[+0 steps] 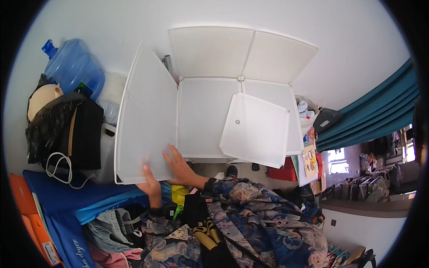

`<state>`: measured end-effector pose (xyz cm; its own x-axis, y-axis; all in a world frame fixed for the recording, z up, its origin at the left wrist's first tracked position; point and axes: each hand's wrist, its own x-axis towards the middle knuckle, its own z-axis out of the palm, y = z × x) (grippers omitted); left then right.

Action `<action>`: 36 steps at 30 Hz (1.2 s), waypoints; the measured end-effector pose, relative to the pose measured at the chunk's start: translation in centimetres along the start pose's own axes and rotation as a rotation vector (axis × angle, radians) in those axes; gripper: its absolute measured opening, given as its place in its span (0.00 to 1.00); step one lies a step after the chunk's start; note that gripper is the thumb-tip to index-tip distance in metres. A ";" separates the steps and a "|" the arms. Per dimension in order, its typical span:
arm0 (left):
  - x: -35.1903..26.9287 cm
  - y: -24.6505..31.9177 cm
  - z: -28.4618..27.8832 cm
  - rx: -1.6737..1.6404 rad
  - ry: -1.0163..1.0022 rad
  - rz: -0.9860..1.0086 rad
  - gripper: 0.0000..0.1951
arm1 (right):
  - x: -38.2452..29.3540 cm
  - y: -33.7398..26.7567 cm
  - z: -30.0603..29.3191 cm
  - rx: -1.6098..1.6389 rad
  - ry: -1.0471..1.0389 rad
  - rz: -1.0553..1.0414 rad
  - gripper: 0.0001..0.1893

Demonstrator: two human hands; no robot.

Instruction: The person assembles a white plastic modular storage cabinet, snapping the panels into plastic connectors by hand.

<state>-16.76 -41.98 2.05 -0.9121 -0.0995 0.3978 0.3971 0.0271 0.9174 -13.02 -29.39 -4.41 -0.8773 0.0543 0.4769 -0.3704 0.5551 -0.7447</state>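
Observation:
A tall white plastic panel [147,120] stands upright at the left end of a white panel cube unit [207,117]. My left hand [150,186] is at its bottom edge, one digit up against the face and the others hidden by the edge. With fingers spread, my right hand [184,171] lies against the panel's face near its lower right corner. To the right, a loose-looking white door panel [258,130] with a round hole sits tilted over the unit. Two more white panels [214,50] rise behind against the wall.
On the left are a blue water jug [75,67], a black bag [67,134] with a white cable [58,171], and blue fabric [67,191]. Clothes [110,227] lie beside me. Right of the unit are a white bag [308,117], a red case [283,171] and a teal curtain [372,107].

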 end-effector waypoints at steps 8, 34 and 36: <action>3.3 -0.9 3.7 0.110 -0.098 0.013 0.15 | 2.0 3.0 0.3 0.094 -0.027 0.153 0.54; 4.4 -3.0 6.6 0.188 -0.172 0.129 0.17 | 3.7 5.6 0.2 0.073 0.048 0.198 0.55; 4.4 -2.8 7.0 0.164 -0.170 0.122 0.17 | 3.9 5.9 0.2 0.066 0.060 0.195 0.54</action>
<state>-22.59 -35.55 1.34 -0.8678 0.0821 0.4901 0.4964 0.1906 0.8469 -18.69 -26.05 -7.01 -0.9151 0.2059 0.3468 -0.2168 0.4740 -0.8534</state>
